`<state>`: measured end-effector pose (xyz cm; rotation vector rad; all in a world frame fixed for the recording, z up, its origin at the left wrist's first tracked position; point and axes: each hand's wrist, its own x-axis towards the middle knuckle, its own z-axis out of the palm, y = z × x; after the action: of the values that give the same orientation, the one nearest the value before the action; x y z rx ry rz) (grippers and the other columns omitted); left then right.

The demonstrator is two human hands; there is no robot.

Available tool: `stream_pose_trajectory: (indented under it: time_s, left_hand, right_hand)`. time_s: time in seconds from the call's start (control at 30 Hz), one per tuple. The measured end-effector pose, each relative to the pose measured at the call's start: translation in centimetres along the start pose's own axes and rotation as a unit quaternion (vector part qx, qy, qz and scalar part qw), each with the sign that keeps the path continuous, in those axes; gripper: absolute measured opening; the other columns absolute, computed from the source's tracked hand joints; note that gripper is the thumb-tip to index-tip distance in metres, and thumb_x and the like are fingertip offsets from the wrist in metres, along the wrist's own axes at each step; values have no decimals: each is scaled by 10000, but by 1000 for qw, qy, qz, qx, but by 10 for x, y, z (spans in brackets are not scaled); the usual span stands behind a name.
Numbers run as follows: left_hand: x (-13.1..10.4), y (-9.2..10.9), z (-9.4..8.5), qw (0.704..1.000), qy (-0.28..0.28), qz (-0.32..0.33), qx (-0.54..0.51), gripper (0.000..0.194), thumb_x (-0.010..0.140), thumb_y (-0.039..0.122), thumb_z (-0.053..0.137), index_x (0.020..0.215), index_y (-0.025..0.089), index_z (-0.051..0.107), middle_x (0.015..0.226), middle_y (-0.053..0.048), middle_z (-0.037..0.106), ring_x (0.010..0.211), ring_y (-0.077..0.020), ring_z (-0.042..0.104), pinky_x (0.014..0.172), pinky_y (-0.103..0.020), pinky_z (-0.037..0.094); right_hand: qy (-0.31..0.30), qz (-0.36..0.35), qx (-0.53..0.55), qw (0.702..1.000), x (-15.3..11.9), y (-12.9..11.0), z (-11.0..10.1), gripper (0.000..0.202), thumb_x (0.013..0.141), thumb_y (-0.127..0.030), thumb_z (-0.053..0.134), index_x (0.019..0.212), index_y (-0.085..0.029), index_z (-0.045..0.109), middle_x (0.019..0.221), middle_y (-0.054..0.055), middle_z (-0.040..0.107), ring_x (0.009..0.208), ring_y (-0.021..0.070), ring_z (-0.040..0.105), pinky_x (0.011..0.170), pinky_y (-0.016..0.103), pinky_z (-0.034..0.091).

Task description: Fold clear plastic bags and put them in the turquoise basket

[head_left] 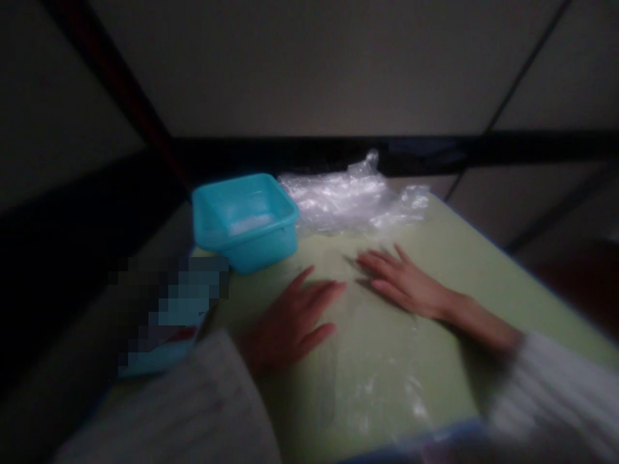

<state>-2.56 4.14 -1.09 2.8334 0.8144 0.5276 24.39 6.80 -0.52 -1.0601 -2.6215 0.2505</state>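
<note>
My left hand (294, 319) is over the yellow-green table (488, 277), its fingers apart and pointing right, with nothing held. My right hand (411, 283) reaches in from the right, fingers spread, palm down and empty. Between and below the hands a thin, clear plastic sheet or bag (377, 386) lies on the table, showing only as faint glints. Whether the fingers touch it is too blurred to tell. Beyond my right hand lies a heap of crumpled clear plastic (348, 200).
A turquoise basin (264, 248) stands at the back left, with something pale and unclear inside. A light-blue item (159, 359), partly pixelated, lies at the left edge beside my left sleeve. Pale panels rise behind the table.
</note>
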Motion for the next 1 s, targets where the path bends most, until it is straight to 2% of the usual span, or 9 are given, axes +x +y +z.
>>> stream_pose_trajectory:
  time_s: [0.13, 0.27, 0.4, 0.5, 0.57, 0.67, 0.77, 0.87, 1.0]
  left_hand:
    - [0, -6, 6, 996, -32, -87, -9, 541, 908, 264, 424, 1395, 153, 216, 1414, -138, 409, 1329, -244, 335, 1122, -529, 132]
    - [-1, -9, 9, 993, -50, -111, -3, 585, 903, 308, 448, 1406, 150, 193, 1438, -155, 368, 1341, -257, 313, 1117, -536, 135]
    - [-3, -11, 7, 991, -27, -127, 34, 555, 894, 336, 460, 1371, 127, 267, 1400, -158, 421, 1315, -259, 357, 1119, -532, 144]
    - [-4, -14, 5, 987, 15, -151, 60, 492, 903, 321, 426, 1339, 120, 320, 1330, -150, 497, 1260, -264, 427, 1113, -542, 168]
    - [-4, -14, 5, 986, 37, -150, 61, 489, 906, 314, 412, 1345, 119, 317, 1348, -152, 477, 1268, -270, 415, 1111, -532, 195]
    - [-4, -10, 7, 993, 27, -113, 35, 559, 912, 304, 412, 1409, 143, 213, 1473, -138, 306, 1356, -252, 279, 1113, -476, 247]
    - [-4, -3, 10, 998, -27, -63, 11, 616, 919, 315, 419, 1445, 172, 131, 1518, -112, 206, 1391, -228, 193, 1125, -440, 236]
    - [-3, 2, 12, 996, -85, -35, 5, 638, 915, 353, 431, 1447, 155, 140, 1516, -123, 207, 1394, -234, 182, 1133, -443, 202]
    - [-1, 5, 11, 996, -87, -35, 12, 634, 928, 376, 393, 1446, 115, 138, 1524, -142, 160, 1405, -237, 126, 1144, -444, 153]
  right_hand:
    - [48, 0, 9, 999, -1, 0, -6, 405, 969, -377, 303, 1331, -228, 406, 1331, 91, 517, 1254, 242, 444, 1088, 593, 132]
    - [27, -52, 17, 998, -1, -10, -8, 362, 975, -332, 297, 1268, -199, 463, 1275, 93, 563, 1208, 205, 495, 1110, 545, 126]
    - [22, -78, -1, 997, -1, -14, -8, 371, 969, -327, 318, 1280, -180, 456, 1260, 107, 572, 1212, 201, 492, 1117, 524, 128]
    - [49, -43, -7, 998, -2, -6, -10, 357, 967, -317, 323, 1264, -198, 479, 1236, 87, 594, 1178, 210, 525, 1110, 542, 153]
    - [67, -16, -6, 998, -2, 1, -11, 368, 967, -299, 314, 1283, -189, 470, 1240, 97, 593, 1169, 218, 534, 1101, 541, 196]
    - [57, -21, 5, 998, -2, 4, -6, 447, 963, -334, 329, 1381, -177, 358, 1381, 122, 457, 1275, 232, 422, 1090, 514, 254]
    - [-8, -62, 2, 998, -3, -1, 4, 602, 944, -433, 365, 1453, -159, 196, 1498, 126, 229, 1378, 230, 212, 1113, 473, 219]
    - [-59, -72, -8, 996, -5, -6, 13, 692, 931, -493, 366, 1462, -114, 136, 1504, 155, 181, 1390, 230, 157, 1131, 456, 167]
    - [-66, -64, -12, 996, -6, -4, 15, 727, 926, -516, 359, 1466, -106, 95, 1512, 162, 129, 1394, 230, 130, 1134, 454, 156]
